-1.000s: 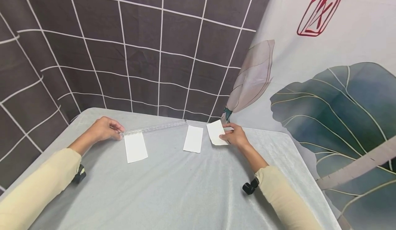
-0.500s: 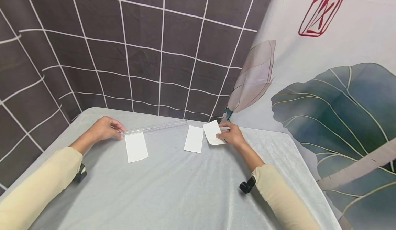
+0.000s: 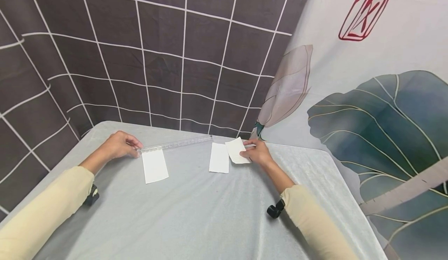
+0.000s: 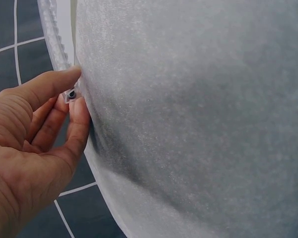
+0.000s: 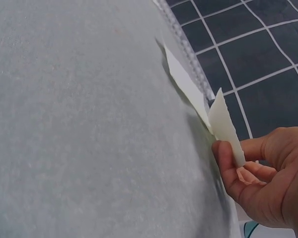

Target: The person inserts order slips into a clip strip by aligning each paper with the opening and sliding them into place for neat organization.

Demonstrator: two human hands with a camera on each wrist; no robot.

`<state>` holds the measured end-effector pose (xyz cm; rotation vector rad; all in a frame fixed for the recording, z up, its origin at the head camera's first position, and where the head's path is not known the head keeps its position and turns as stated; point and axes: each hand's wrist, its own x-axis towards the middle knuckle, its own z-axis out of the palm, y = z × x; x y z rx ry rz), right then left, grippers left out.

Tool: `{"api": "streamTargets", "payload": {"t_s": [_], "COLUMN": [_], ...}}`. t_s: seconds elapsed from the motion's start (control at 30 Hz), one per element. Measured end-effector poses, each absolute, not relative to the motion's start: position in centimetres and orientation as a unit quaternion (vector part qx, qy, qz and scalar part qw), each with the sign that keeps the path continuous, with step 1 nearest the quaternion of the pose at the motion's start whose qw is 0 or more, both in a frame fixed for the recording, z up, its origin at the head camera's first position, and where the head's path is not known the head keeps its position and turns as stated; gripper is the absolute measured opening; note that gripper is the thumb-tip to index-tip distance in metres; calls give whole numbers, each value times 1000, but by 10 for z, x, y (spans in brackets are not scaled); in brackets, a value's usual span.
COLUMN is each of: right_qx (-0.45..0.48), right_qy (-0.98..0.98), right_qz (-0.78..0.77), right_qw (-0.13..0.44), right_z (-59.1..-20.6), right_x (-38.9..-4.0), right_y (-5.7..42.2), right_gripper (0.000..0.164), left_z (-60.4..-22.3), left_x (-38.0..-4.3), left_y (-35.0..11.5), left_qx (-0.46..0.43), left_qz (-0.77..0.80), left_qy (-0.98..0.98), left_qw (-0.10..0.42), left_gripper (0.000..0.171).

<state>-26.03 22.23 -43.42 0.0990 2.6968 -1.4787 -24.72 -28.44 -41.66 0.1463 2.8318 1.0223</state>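
Note:
My left hand pinches the left end of a clear plastic ruler that lies along the far side of the table; the left wrist view shows thumb and finger on the ruler's end. A white paper card lies just below the ruler near that hand. A second white card lies flat near the ruler's right end. My right hand pinches a third white card, lifted and tilted, its edge overlapping the second card; the right wrist view shows the held card between thumb and fingers.
The table is covered with a pale grey cloth. A dark checked curtain hangs behind it, and a leaf-printed curtain hangs to the right. Wrist cameras hang under both sleeves.
My right hand has carried the held card leftward, from apart from the second card to overlapping its right edge. The left hand and ruler have stayed put.

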Motion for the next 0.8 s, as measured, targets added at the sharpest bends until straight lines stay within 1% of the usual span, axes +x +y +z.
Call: {"api": "streamTargets", "payload": {"t_s": [0.8], "right_qx": [38], "right_qy": [869], "right_qz": [-493], "right_qw": [27], "right_z": [-429], "right_x": [-260], "right_y": [197], "right_gripper": [48], "left_z": [-417], "left_x": [-247], "left_y": [-284], "left_qx": [49], "left_qz": [342], "left_qy": [936], "left_qw": [63], "left_gripper": [37]}}
